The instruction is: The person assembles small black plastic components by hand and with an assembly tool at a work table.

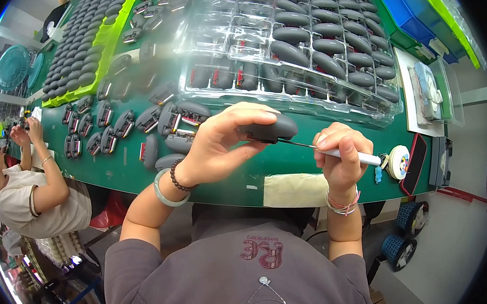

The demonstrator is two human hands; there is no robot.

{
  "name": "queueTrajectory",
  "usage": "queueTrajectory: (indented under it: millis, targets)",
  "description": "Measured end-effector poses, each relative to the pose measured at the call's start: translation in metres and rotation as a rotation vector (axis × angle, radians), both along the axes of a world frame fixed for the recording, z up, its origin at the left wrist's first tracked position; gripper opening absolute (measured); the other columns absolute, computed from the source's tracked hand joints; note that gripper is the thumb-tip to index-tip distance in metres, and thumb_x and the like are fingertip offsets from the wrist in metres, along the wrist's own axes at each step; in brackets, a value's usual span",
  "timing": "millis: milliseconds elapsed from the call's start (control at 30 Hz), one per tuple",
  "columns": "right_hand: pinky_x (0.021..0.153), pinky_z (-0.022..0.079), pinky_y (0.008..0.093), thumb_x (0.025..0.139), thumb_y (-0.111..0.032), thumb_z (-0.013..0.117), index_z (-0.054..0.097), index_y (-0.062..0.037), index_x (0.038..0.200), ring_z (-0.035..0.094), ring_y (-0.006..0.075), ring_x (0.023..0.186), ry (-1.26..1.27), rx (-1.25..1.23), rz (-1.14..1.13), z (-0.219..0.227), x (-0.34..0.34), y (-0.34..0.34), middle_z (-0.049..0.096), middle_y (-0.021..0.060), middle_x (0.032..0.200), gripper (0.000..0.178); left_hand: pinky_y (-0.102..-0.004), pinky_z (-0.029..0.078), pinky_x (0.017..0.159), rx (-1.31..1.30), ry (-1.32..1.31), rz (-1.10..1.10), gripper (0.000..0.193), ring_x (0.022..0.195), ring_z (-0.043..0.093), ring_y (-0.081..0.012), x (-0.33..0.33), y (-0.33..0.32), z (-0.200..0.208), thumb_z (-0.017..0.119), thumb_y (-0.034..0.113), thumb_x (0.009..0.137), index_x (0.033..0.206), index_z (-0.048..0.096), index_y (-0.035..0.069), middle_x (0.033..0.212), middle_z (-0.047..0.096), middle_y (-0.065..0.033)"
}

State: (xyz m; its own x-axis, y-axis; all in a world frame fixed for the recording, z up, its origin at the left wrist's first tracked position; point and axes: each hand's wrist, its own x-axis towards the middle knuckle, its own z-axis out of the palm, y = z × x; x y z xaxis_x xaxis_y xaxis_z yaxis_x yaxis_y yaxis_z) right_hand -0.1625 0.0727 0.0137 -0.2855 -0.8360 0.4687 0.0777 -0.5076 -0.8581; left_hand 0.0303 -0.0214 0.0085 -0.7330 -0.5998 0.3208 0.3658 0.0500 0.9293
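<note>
My left hand (212, 144) grips a dark grey, rounded shell that looks like a computer mouse (280, 127) between thumb and fingers, above the green table. From the right, my right hand (343, 157) holds a slim screwdriver (363, 157) by its pale handle. Its thin metal shaft points left, and the tip meets the black lower edge of the mouse. Just left of my left hand lie several loose mouse parts (151, 150), some turned so that red and metal pieces inside show.
Beyond my hands, stacked clear plastic trays (294, 93) hold rows of grey shells. A lime-green tray (99, 63) of shells stands at far left. Blue bins (400, 18) occupy the far right corner. A round white item (397, 162) and a dark phone (414, 164) lie right. Another person (45, 205) works at left.
</note>
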Motion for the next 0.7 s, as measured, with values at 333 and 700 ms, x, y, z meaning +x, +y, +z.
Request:
queueTrajectory:
  millis: [333,700]
  targets:
    - [0.035,0.033,0.0227,0.088,-0.023,0.047,0.060,0.0070,0.068,0.046,0.0147,0.042,-0.224,0.126,0.091,-0.0046,-0.0001,-0.0005,0.054,0.0144,0.059,0.038,-0.0315,0.046,0.089,0.039,-0.014,-0.021,0.043,0.107,0.049,-0.0208,0.0009,0.0035,0.0034,0.056,-0.012,0.074,0.115,0.051,0.001,0.116,0.048,-0.0116]
    - [0.035,0.033,0.0219,0.088,-0.023,0.046,0.059,0.0078,0.069,0.046,0.0141,0.042,-0.195,0.131,0.038,-0.0036,0.0010,-0.0010,0.052,0.0140,0.058,0.039,-0.0318,0.046,0.090,0.007,-0.020,0.014,0.043,0.108,0.049,-0.0206,-0.0007,0.0027,-0.0013,0.056,-0.011,0.075,0.117,0.049,0.000,0.117,0.047,-0.0113]
